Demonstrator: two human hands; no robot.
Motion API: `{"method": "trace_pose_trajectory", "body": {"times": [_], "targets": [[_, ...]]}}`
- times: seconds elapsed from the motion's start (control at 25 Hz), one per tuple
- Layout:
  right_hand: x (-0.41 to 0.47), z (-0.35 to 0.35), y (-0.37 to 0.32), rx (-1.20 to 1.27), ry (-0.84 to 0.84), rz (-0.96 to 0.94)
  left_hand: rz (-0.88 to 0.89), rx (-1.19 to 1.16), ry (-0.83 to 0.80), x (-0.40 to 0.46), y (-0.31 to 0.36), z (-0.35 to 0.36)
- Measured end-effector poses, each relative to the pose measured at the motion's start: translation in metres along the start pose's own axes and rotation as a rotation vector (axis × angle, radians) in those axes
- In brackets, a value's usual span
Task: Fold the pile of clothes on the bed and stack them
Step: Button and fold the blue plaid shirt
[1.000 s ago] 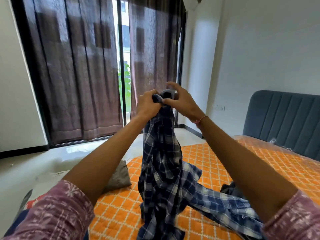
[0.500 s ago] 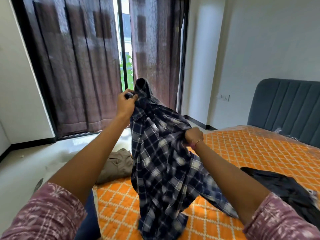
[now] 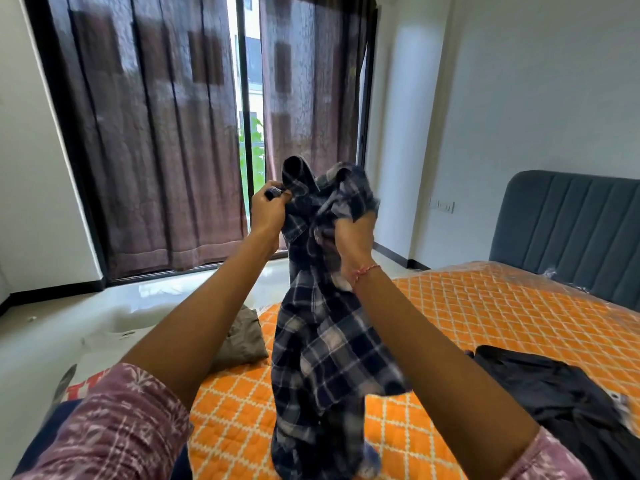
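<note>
At the centre of the frame both hands held the plaid shirt (image 3: 322, 341) up above the bed (image 3: 485, 327), seemingly so it could hang free and its collar and seams be found before folding. The left hand (image 3: 268, 211) had its fingers clamped on a bunched bit near the collar; the right hand (image 3: 353, 237) gripped a fistful of cloth just beside it. A black garment (image 3: 554, 393) lay unfolded at lower right, and an olive-brown piece (image 3: 242, 336) lay at the bed's edge, left of the shirt.
</note>
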State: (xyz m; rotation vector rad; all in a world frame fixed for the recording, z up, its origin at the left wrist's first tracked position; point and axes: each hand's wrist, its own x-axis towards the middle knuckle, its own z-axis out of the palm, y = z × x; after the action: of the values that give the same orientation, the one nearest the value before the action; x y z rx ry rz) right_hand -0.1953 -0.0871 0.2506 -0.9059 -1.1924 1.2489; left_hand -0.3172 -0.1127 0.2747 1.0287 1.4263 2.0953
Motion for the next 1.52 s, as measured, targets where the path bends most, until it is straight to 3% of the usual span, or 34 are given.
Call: {"method": "trace_pose_trajectory", "body": {"times": [0.12,0.2,0.24,0.32,0.4,0.52,0.6,0.72,0.76,0.84,0.92,0.96,1.04,1.16,1.24,1.36,1.44,1.52], "targets": [[0.013,-0.042,0.017,-0.796,-0.164,0.13,0.019,0.041,-0.014,-0.006,0.003,0.003],[0.012,-0.057,0.012,-1.06,-0.184,0.08,0.044,0.098,-0.052,-0.011,0.004,0.009],[0.009,-0.057,0.004,-0.992,-0.221,-0.014,0.072,0.171,-0.105,-0.013,0.002,0.013],[0.0,-0.049,-0.023,-0.581,-0.41,-0.118,0.146,0.348,-0.247,-0.021,0.0,0.02],[-0.006,-0.046,-0.045,-0.424,-0.531,-0.172,0.137,0.387,-0.327,-0.029,0.004,0.021],[-0.003,-0.057,-0.043,-0.46,-0.47,-0.108,0.035,0.482,-0.431,-0.03,0.022,0.01],[-0.001,-0.066,-0.028,-0.482,-0.473,-0.018,-0.113,0.684,-0.597,-0.032,0.03,0.0],[0.002,-0.082,-0.011,-0.557,-0.556,0.086,-0.308,0.771,-0.811,-0.035,0.017,-0.009],[0.004,-0.089,-0.006,-0.6,-0.561,0.104,-0.296,0.857,-0.806,-0.034,0.009,-0.012],[0.013,-0.102,0.002,-0.683,-0.458,0.062,-0.088,1.271,-0.713,-0.03,-0.01,-0.016],[0.025,-0.113,0.013,-0.725,-0.265,-0.01,0.172,1.625,-0.449,-0.027,-0.025,-0.018],[0.03,-0.116,0.018,-0.713,-0.182,-0.032,0.208,1.68,-0.334,-0.026,-0.034,-0.018],[0.045,-0.12,0.028,-0.638,-0.081,0.01,0.086,1.574,-0.222,-0.015,-0.057,-0.018],[0.073,-0.116,0.051,-0.483,-0.074,0.253,-0.435,0.853,-0.219,0.007,-0.086,-0.013],[0.09,-0.108,0.068,-0.458,-0.122,0.357,-0.657,0.641,-0.232,0.017,-0.107,-0.006],[0.115,-0.086,0.102,-0.431,-0.196,0.403,-0.552,0.609,-0.134,0.037,-0.161,0.014],[0.136,-0.07,0.13,-0.378,-0.171,0.27,-0.402,0.524,-0.034,0.048,-0.197,0.026],[0.154,-0.062,0.167,-0.484,-0.204,0.125,-0.414,0.259,-0.098,0.048,-0.224,0.039]]}}
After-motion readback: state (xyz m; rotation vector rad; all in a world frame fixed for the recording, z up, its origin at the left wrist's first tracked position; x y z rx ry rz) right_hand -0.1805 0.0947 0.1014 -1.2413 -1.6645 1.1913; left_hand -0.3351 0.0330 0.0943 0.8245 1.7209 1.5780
